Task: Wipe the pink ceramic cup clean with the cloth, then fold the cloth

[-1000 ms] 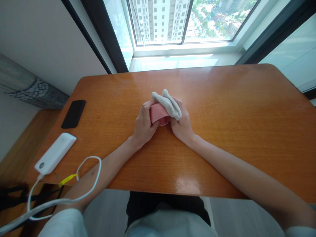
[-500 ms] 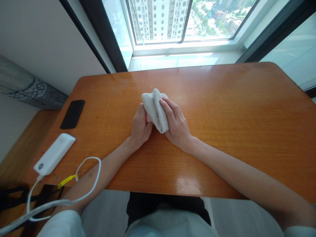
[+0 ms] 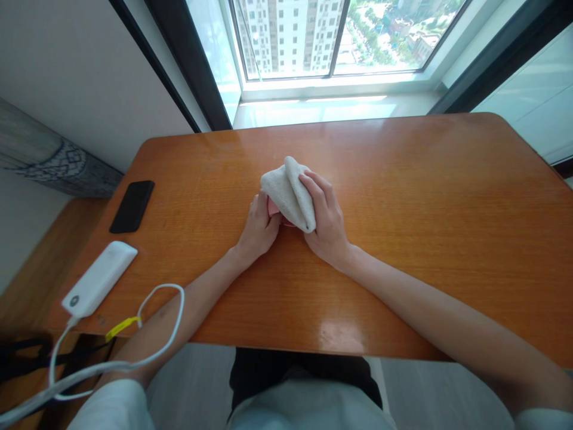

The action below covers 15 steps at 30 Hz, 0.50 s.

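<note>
Folded light-grey fabric cloth (image 3: 289,194) over curved pink object (image 3: 273,208)

Your left hand (image 3: 258,226) gripped the pink object's left side, fingers bent, thumb in front. Your right hand (image 3: 328,224) held the cloth, fingers slightly parted and curled over its right side; whether they also touched the pink object could not be told. Both items were between your hands, over the middle of the glossy orange-brown wooden table (image 3: 425,227).

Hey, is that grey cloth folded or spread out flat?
Folded: the grey cloth shows a doubled ridge beside the fingers of the right hand and covers part of the pink item.
</note>
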Available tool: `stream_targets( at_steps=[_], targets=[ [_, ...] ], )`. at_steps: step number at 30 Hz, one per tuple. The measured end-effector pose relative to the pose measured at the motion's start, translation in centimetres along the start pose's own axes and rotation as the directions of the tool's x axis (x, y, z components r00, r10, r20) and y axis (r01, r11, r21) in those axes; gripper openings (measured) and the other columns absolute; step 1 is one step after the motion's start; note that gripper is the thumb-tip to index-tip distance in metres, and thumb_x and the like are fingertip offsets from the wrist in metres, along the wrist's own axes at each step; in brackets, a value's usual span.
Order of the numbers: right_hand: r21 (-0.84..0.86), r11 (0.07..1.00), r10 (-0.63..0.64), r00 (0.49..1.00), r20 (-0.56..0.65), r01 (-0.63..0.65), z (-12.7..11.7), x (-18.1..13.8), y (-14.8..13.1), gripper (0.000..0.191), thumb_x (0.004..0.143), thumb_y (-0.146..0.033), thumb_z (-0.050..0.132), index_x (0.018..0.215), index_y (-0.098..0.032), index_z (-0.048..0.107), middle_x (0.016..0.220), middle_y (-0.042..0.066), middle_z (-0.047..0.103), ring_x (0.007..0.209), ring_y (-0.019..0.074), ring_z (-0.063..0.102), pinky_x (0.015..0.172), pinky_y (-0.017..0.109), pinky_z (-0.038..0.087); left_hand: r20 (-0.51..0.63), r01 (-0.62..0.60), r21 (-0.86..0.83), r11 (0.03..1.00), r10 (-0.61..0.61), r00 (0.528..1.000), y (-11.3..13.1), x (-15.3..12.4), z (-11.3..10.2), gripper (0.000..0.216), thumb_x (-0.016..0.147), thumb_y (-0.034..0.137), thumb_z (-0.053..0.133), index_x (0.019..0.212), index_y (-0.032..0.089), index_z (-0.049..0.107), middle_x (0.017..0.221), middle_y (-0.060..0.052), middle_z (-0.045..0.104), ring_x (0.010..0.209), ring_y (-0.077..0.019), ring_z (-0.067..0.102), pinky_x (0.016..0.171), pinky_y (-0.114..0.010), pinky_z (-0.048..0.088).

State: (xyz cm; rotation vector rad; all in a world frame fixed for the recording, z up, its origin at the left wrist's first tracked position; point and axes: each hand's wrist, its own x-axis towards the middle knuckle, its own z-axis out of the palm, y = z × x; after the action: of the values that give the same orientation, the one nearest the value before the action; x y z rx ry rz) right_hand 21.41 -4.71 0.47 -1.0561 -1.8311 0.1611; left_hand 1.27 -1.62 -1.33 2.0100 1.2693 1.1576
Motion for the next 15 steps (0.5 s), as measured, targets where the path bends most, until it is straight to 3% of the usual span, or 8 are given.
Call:
stream_targets(
  at_steps=[3,6,9,11,13,15],
  targets=[
    [-0.079,0.996,-0.044,0.999,-0.011,0.043,-0.1,-0.1,-0.3,0.072,0.111,-0.029,0.06,0.177,-0.038,0.033,0.175,0.012,0.051,0.161,0.0367,0.053,0.13,0.064,0.052,-0.001,-0.039,0.046,0.998,0.039,0.999,0.4,-0.6,-0.2,0.026,0.096,0.026,0.068,0.118,0.024,0.055,0.109,-0.007,0.071,0.098,-0.0255,0.069,0.087,-0.043,0.06],
    [-0.192,0.958,-0.208,0.977,0.048,0.213,-0.1,-0.3,-1.1,0.073,0.107,-0.027,0.066,0.175,-0.038,0.039,0.172,0.01,0.058,0.162,0.0399,0.052,0.132,0.066,0.048,0.092,-0.092,0.049,0.995,0.087,0.992,0.0,-1.0,-0.2,0.009,0.102,0.032,0.065,0.107,0.025,0.061,0.099,-0.007,0.073,0.09,-0.0271,0.071,0.08,-0.046,0.061],
    [-0.214,0.922,-0.305,0.946,0.109,0.322,-0.2,-0.4,-1.7,0.072,0.106,-0.023,0.065,0.172,-0.04,0.044,0.167,0.005,0.065,0.163,0.0399,0.051,0.136,0.069,0.041,0.157,-0.116,0.045,0.992,0.107,0.982,-0.6,-1.0,-0.1,0.012,0.105,0.036,0.063,0.096,0.028,0.064,0.092,-0.005,0.074,0.087,-0.0293,0.073,0.08,-0.05,0.062],
    [-0.158,0.946,-0.27,0.958,0.097,0.283,-0.5,-0.2,-1.6,0.068,0.107,-0.027,0.064,0.171,-0.039,0.046,0.167,0.006,0.064,0.162,0.0397,0.052,0.135,0.068,0.042,0.138,-0.102,0.063,0.993,0.092,0.986,-0.5,-1.0,0.0,0.01,0.104,0.034,0.061,0.098,0.027,0.064,0.095,-0.005,0.075,0.091,-0.0296,0.074,0.083,-0.05,0.063],
    [-0.059,0.985,-0.161,0.985,0.066,0.165,-0.8,0.1,-1.2,0.064,0.109,-0.032,0.061,0.17,-0.036,0.046,0.169,0.01,0.06,0.16,0.0383,0.054,0.132,0.065,0.048,0.078,-0.074,0.088,0.993,0.067,0.995,0.0,-0.8,0.1,0.008,0.103,0.029,0.057,0.107,0.025,0.062,0.104,-0.008,0.077,0.097,-0.0299,0.074,0.086,-0.048,0.063],
    [0.03,0.998,-0.048,0.998,0.046,0.047,-0.9,0.3,-0.7,0.063,0.111,-0.033,0.056,0.172,-0.035,0.043,0.171,0.013,0.057,0.159,0.0359,0.056,0.129,0.063,0.052,0.012,-0.044,0.096,0.994,0.043,0.999,0.7,-0.6,0.0,0.021,0.1,0.023,0.056,0.121,0.023,0.058,0.111,-0.011,0.077,0.101,-0.0299,0.075,0.086,-0.045,0.062]
  ],
)
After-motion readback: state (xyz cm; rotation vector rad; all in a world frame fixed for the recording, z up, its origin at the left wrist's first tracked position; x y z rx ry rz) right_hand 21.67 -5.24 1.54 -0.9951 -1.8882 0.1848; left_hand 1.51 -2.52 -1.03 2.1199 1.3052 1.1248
